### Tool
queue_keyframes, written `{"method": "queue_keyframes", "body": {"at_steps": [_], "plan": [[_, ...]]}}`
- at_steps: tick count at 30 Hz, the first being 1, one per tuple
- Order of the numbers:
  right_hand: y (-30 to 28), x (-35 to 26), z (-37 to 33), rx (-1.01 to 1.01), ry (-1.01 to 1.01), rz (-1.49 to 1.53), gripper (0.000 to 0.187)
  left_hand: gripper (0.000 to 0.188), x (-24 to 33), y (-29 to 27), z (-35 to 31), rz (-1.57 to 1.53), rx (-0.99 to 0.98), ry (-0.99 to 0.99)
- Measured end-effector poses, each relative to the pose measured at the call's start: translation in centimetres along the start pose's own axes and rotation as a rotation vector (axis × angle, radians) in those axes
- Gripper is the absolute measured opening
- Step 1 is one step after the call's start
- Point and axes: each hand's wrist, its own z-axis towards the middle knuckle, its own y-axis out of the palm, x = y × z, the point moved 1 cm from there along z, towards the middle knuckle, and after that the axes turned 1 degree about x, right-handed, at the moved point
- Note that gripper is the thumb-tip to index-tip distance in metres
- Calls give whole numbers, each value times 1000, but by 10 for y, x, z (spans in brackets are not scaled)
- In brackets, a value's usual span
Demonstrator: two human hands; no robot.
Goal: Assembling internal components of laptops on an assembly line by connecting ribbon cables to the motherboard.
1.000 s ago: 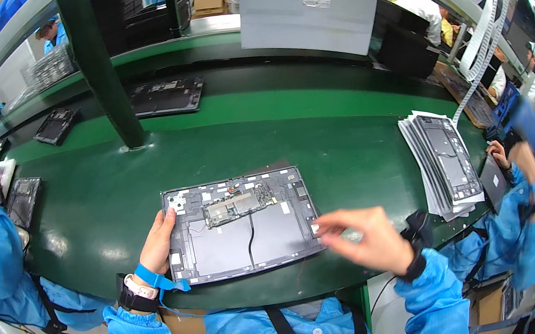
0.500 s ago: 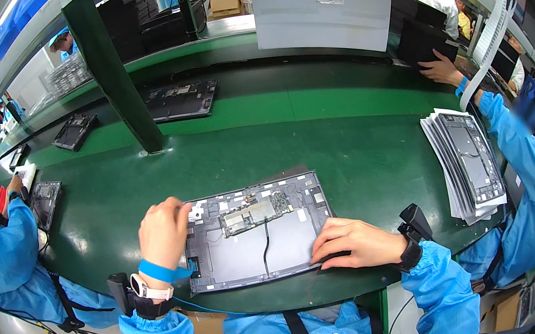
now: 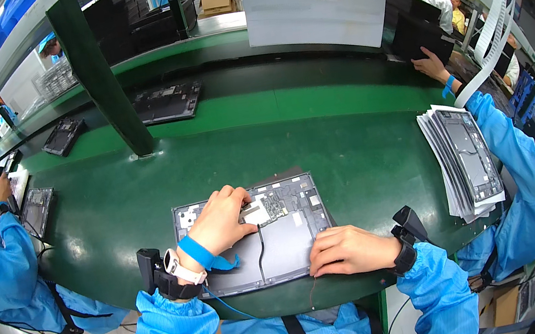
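A grey tablet or laptop housing (image 3: 286, 253), its inside facing up, lies on the green bench before me. A narrow circuit board (image 3: 276, 207) sits in its upper middle, and a black ribbon cable (image 3: 261, 255) runs down from it. My left hand (image 3: 221, 220) reaches across the housing's left half, thumb and fingers closed around the board's left part, which they cover. At the lower right edge of the housing, the fingers of my right hand (image 3: 351, 249) are pinched together. A thin reddish wire (image 3: 312, 292) hangs below these fingertips; what they hold is hidden.
To the right stands a stack of similar housings (image 3: 464, 156) interleaved with white sheets. More housings lie behind (image 3: 170, 103) and at the far left (image 3: 63, 137). A green post (image 3: 97, 75) rises from the bench. Co-workers in blue sit on both sides.
My left hand has moved right from the housing's upper left corner onto the circuit board. My right hand stays at the lower right edge. The view has shifted slightly.
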Motion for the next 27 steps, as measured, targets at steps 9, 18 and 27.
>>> {"method": "queue_keyframes", "body": {"at_steps": [9, 18, 27], "plan": [[-26, -4, 10, 389, 521, 471, 14, 38, -7, -5, 9, -56, -77, 57], [-15, 19, 48, 586, 576, 675, 16, 20, -24, -13, 18, -824, -6, -194], [1, 34, 59, 586, 629, 643, 15, 27, -29, -5, 12, -1175, 46, -321]]}}
